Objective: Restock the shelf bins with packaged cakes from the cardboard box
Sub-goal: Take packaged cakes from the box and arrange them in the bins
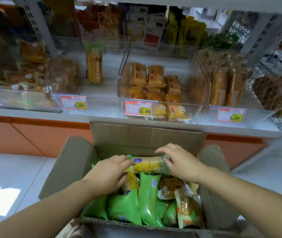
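Box: the cardboard box point(136, 134) sits under both my hands, flaps open, with green packs point(147, 200) standing on end below my wrists.
Left hand: my left hand point(109, 174) curls round the left end of one cake pack point(147, 164).
Right hand: my right hand point(179, 162) grips the other end, fingers arched over it.
Pack: it lies crosswise between my hands, on top of the others.
Handling: I judge it light, soft and crushable, with slippery film; hold it by the ends, not the middle.
Bin: the clear shelf bin point(121, 71) lies beyond my fingertips, well apart.
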`<state>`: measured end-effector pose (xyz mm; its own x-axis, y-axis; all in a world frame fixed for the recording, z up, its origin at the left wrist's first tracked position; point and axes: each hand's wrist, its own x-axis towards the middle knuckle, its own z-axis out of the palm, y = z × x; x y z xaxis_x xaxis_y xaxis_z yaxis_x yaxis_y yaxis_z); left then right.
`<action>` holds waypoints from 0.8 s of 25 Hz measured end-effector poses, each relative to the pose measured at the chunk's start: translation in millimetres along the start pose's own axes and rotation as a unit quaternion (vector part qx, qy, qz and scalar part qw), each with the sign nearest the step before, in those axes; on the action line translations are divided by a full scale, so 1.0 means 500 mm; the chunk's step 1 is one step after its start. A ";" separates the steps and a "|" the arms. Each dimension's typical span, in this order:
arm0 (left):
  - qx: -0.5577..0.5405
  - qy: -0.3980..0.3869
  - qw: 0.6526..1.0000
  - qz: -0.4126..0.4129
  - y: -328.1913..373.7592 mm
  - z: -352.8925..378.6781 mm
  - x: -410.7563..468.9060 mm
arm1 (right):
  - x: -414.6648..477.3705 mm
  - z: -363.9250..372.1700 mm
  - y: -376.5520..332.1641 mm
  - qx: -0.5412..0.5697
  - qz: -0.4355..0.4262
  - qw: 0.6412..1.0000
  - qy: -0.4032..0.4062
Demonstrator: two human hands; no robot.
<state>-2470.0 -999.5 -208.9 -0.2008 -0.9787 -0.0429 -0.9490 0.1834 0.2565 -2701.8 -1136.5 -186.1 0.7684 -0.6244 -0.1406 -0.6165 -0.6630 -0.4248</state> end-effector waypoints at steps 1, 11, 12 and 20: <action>-0.007 -0.038 0.999 -0.018 -0.002 0.026 -0.016 | 0.000 0.029 0.034 -0.014 0.046 0.998 -0.045; -0.279 0.066 0.861 -0.420 0.037 0.180 0.000 | 0.037 0.150 0.084 0.014 0.295 0.955 -0.013; -0.327 0.074 0.823 -0.459 0.038 0.187 0.013 | 0.046 0.160 0.074 0.045 0.314 0.948 0.000; -0.419 0.013 0.751 -0.510 0.021 0.213 0.063 | 0.069 0.173 0.055 0.082 0.321 0.943 0.027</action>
<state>-2512.3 -1018.6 -310.6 0.5415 -0.5744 -0.6139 -0.1176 -0.7748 0.6212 -2677.5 -1140.6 -280.1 0.2337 -0.8982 -0.3724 -0.9131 -0.0711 -0.4015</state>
